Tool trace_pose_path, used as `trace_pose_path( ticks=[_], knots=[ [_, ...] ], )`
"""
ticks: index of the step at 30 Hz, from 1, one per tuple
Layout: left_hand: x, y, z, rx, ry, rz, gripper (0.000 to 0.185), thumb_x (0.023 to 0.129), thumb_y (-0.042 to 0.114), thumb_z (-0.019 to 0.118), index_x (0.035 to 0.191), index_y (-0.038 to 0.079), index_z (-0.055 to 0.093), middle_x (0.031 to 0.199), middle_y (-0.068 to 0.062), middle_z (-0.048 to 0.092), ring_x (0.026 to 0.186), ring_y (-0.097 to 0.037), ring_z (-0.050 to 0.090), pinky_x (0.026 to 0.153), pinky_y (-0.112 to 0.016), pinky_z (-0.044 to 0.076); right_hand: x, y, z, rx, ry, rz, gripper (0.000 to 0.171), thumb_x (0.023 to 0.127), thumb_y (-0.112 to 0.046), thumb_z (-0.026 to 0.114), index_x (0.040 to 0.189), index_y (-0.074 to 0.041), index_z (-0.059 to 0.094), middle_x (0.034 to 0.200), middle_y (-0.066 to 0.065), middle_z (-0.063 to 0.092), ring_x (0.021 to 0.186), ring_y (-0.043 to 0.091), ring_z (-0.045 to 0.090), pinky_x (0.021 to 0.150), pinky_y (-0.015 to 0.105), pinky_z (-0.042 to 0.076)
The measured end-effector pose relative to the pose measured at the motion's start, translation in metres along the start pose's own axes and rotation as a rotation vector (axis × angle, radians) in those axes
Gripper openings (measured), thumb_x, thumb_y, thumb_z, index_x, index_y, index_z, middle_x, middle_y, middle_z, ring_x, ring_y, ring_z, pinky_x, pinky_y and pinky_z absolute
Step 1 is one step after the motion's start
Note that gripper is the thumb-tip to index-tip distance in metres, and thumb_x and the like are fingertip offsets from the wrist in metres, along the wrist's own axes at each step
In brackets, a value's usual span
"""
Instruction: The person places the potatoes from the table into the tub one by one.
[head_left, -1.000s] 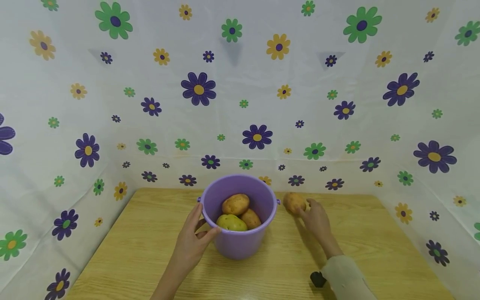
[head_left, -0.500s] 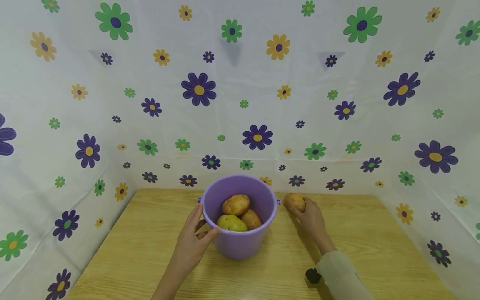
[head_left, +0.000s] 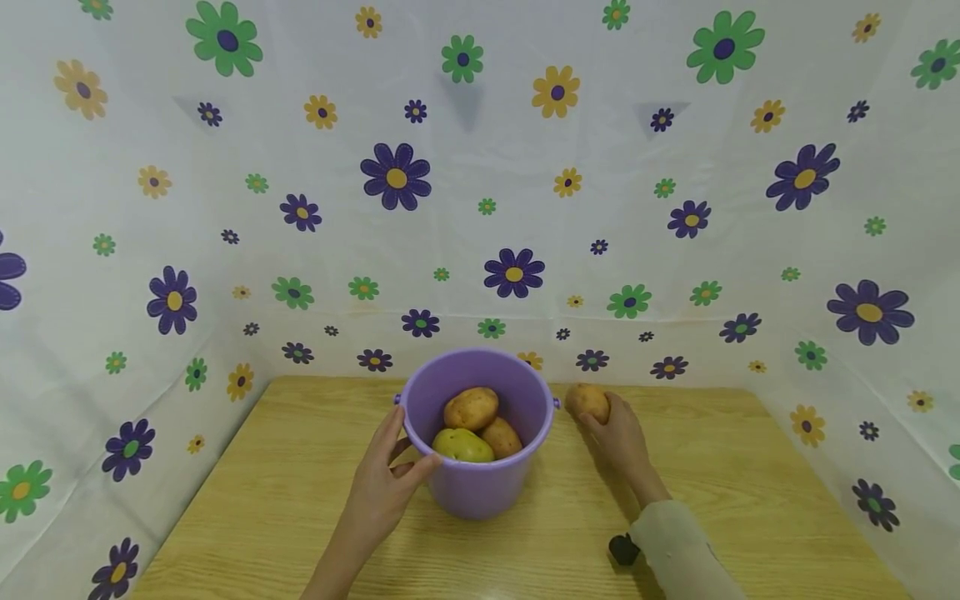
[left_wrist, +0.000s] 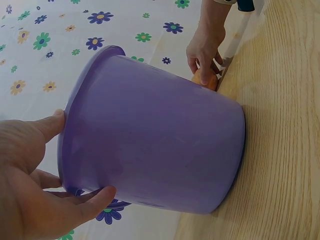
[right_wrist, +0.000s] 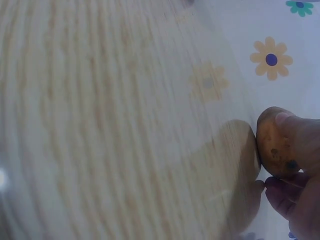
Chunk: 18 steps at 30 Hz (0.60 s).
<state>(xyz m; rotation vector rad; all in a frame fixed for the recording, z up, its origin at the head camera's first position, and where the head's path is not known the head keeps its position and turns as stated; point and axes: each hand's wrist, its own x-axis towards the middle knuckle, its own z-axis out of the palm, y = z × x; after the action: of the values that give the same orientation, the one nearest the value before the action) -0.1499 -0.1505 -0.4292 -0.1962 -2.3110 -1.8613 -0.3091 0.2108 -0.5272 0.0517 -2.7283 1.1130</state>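
Note:
A purple bucket (head_left: 480, 492) stands upright on the wooden table, with two brown potatoes (head_left: 471, 409) and a yellow-green one (head_left: 462, 446) visible inside. My left hand (head_left: 382, 479) holds the bucket's near left side, thumb at the rim and fingers spread round the outer wall. In the left wrist view the fingertips (left_wrist: 106, 196) touch that wall. Right of the bucket, my right hand (head_left: 622, 437) grips another brown potato (head_left: 587, 402) at the back of the table. The right wrist view shows the thumb over this potato (right_wrist: 274, 145), with some fingers hidden behind it.
A white cloth (head_left: 480, 233) printed with flowers hangs behind the table and along both sides. The wooden tabletop (head_left: 720, 483) extends left and right of the bucket. A small black object (head_left: 623, 550) is at the right sleeve's cuff.
My right hand has shifted slightly left and its fingers have closed round the potato beside the bucket. The left hand and the bucket have stayed in place.

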Motion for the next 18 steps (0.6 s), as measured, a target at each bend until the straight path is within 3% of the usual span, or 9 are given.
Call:
trace_pose_path(
  ticks=[18],
  knots=[
    [0.0008,-0.0019,-0.0001,-0.001,0.001,-0.009,0.091,0.095,0.015,0.077,0.163,0.001,0.020,0.170,-0.017,0.016,0.142,-0.045,0.043,0.106,-0.038,0.054,0.0016,0.0028,0.0002,0.023,0.030,-0.015,0.065,0.098,-0.024,0.074,0.142,0.014,0.045,0.135,0.037,0.054,0.120,0.050,0.056,0.100,0.063,0.051]
  ],
)
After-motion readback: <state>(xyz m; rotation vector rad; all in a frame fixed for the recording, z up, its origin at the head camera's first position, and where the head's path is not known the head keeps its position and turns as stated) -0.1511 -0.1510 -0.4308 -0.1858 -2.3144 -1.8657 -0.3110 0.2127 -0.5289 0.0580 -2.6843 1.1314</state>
